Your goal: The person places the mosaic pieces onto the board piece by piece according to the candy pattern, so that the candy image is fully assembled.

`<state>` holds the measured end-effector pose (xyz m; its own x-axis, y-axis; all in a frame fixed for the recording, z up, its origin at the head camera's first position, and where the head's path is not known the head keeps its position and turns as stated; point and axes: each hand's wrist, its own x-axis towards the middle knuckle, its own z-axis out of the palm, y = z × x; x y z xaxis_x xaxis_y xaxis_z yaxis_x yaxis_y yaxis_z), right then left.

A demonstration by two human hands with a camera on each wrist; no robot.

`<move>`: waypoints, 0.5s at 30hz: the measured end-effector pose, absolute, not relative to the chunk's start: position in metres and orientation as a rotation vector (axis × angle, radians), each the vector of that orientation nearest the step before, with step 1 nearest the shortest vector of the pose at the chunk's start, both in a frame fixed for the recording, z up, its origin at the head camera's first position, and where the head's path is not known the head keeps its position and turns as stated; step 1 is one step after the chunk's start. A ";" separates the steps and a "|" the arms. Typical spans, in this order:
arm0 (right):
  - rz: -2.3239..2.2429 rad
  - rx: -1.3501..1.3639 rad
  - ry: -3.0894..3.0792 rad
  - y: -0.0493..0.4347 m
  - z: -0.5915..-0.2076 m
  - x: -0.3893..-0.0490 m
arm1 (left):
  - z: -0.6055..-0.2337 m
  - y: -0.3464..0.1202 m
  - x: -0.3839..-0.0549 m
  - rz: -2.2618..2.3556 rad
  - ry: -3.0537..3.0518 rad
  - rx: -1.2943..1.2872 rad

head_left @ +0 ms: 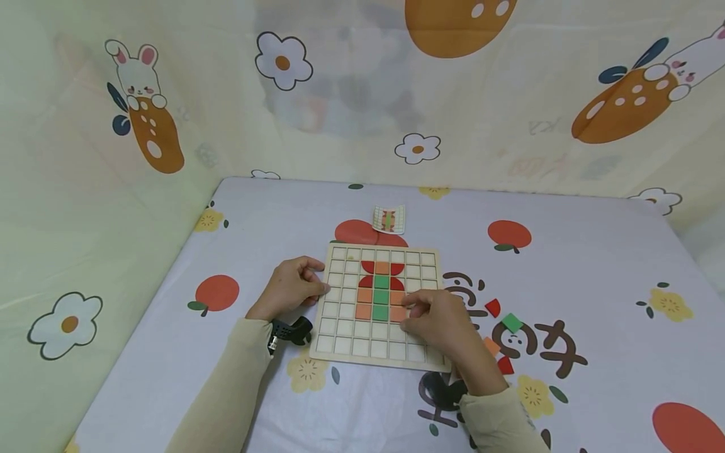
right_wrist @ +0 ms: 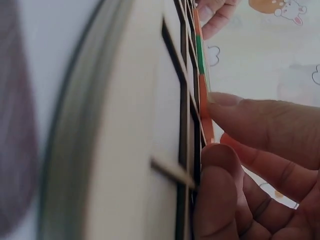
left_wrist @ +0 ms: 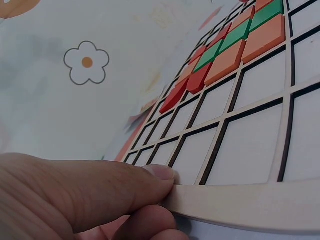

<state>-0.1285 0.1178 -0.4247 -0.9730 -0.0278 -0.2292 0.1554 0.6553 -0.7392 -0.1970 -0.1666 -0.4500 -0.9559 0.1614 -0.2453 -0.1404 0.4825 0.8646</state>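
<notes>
A pale wooden grid board lies on the table, bearing a pattern of coloured tiles. Green square tiles run down its middle, with orange squares and curved red pieces on both sides. My left hand pinches the board's left edge, its thumb on the rim and fingers curled below. At the pattern's lower right, my right hand holds an orange square tile between thumb and fingers. In the right wrist view the thumb touches the orange surface, while curled fingers lie along the grid.
Loose pieces lie right of the board: a red one, a green square, an orange one and another red one. Behind the board is a small pattern card. Patterned cloth hangs at the back and left.
</notes>
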 end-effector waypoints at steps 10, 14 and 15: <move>-1.168 0.088 2.679 0.120 -0.426 -0.128 | -0.450 -0.166 -0.197 1.456 2.450 0.023; -1.181 0.077 2.691 0.127 -0.424 -0.126 | -0.451 -0.166 -0.197 1.457 2.449 0.019; -1.180 0.077 2.701 0.130 -0.423 -0.125 | -0.451 -0.166 -0.197 1.458 2.447 0.018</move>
